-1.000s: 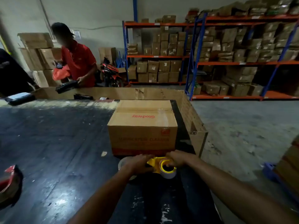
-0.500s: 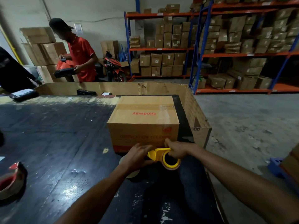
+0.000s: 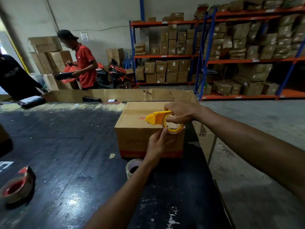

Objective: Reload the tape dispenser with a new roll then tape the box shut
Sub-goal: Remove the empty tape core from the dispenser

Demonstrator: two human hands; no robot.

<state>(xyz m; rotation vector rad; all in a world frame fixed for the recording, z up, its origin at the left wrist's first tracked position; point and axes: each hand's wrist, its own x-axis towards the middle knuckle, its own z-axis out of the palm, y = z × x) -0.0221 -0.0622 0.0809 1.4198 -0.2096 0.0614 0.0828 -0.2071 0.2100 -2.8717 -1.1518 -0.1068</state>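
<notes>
Right hand [image 3: 179, 113] is wrapped around the yellow tape dispenser [image 3: 158, 119], raised over the near top edge of the box [image 3: 148, 138], which sits at the table's [image 3: 66, 146] right edge. Left hand [image 3: 158, 142] pinches at the mounted roll's [image 3: 175, 128] rim, probably seeking the tape end. Best to peel the end free and thread it under the blade before pulling. Count: one dispenser, one box, one loose clear roll [image 3: 132, 167] in front of the box, one red-cored roll [image 3: 16, 187] at the left edge.

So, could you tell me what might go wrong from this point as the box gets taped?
The yellow dispenser is held in the air by the right hand while the left hand pinches at the roll's edge; the tape end could slip back or stick to itself. The box sits unheld near the table's right edge, so a firm pull might shift it.
</notes>
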